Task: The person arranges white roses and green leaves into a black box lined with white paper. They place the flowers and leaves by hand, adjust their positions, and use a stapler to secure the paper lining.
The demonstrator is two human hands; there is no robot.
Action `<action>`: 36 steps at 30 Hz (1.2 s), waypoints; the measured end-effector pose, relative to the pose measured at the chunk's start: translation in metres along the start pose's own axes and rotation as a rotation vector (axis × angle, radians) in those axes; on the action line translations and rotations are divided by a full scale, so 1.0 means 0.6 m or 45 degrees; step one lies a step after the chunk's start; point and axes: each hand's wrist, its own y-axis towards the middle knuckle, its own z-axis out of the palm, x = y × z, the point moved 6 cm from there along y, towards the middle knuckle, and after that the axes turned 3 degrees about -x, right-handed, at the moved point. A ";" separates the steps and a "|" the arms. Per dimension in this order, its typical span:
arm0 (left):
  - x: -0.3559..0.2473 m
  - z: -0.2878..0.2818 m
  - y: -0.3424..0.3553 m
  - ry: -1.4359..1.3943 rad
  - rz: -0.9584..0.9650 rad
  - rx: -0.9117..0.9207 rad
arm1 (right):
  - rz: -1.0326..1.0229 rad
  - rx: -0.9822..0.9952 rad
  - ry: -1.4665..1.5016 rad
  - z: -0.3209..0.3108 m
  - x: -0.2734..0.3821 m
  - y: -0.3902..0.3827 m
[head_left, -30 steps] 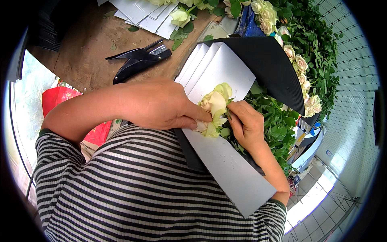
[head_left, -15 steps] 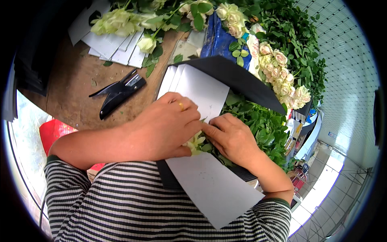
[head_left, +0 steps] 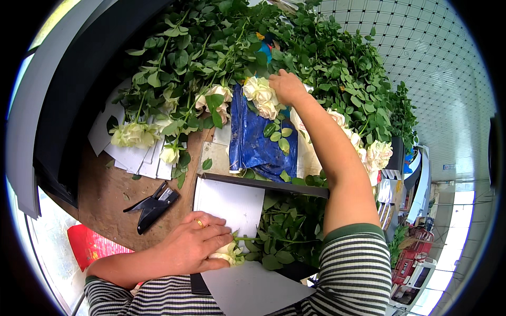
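Note:
My left hand point(head_left: 203, 241) is closed over a pale rose point(head_left: 226, 253) at the bottom centre, inside a wrap of ridged white card point(head_left: 221, 195) with a black board point(head_left: 295, 187) along its far edge. A loose grey-white sheet point(head_left: 245, 287) lies across the near side. My right hand point(head_left: 286, 88) is stretched far forward beside a cluster of white roses point(head_left: 259, 96), fingers curled among leaves; what they grip is hidden. A black stapler point(head_left: 157, 208) rests left of the wrap.
Leafy rose stems point(head_left: 342, 68) are heaped at the back. A blue plastic sheet point(head_left: 266, 147) lies mid-table, white cards point(head_left: 139, 160) on the wooden table point(head_left: 100, 205). Tall black boards point(head_left: 58, 131) stand at the left; red wrapping point(head_left: 87, 245) is at lower left.
My right hand has left the rose in the wrap and reached up to the roses at the back. My left hand remains on the rose. The view has tilted up.

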 end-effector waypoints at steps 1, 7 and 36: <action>0.001 -0.003 0.003 0.010 0.005 -0.004 | 0.007 0.072 -0.006 0.008 -0.014 0.001; 0.008 0.003 0.000 0.007 -0.005 -0.069 | 0.933 -0.914 1.541 -0.115 -0.219 -0.165; -0.006 -0.002 0.007 0.063 0.046 -0.082 | 0.391 0.617 0.319 0.011 -0.058 -0.192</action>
